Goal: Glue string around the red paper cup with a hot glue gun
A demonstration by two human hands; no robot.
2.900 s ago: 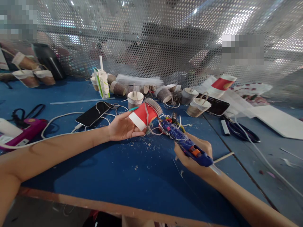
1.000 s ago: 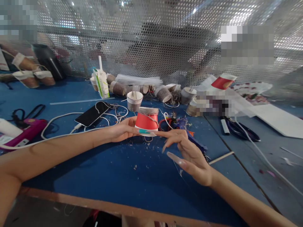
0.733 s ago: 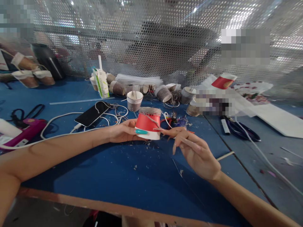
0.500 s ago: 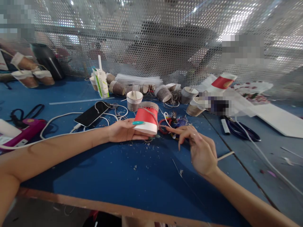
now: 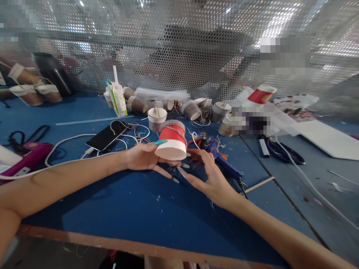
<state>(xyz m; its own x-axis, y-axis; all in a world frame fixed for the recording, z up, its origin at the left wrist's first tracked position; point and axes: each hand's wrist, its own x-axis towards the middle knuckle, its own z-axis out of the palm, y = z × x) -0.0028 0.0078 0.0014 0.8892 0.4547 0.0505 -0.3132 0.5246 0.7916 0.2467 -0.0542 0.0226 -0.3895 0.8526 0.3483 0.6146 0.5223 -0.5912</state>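
Note:
My left hand (image 5: 143, 157) grips a red and white paper cup (image 5: 171, 144) between thumb and fingers, with the cup's white end tilted toward me. Grey-brown twine (image 5: 174, 124) is wound around its far end, and a loose strand runs down the right side. Close by on the right, my right hand (image 5: 209, 177) has its thumb and index finger apart, fingertips at the cup's lower right edge; some fingers are partly hidden. Beyond that hand lies a blue glue gun (image 5: 223, 160) on the table.
A phone (image 5: 108, 138) with a white cable lies at left, near a magenta power strip (image 5: 30, 157). Several twine-wrapped cups (image 5: 157, 118) and a drink carton (image 5: 117, 99) line the perforated metal screen (image 5: 168, 48). Dark-handled scissors (image 5: 286, 153) and a white board (image 5: 331, 140) are at right.
My right hand has moved left to the cup, leaving the glue gun in fuller view. The cup has tipped so more of its white end faces me, and some left fingers have extended.

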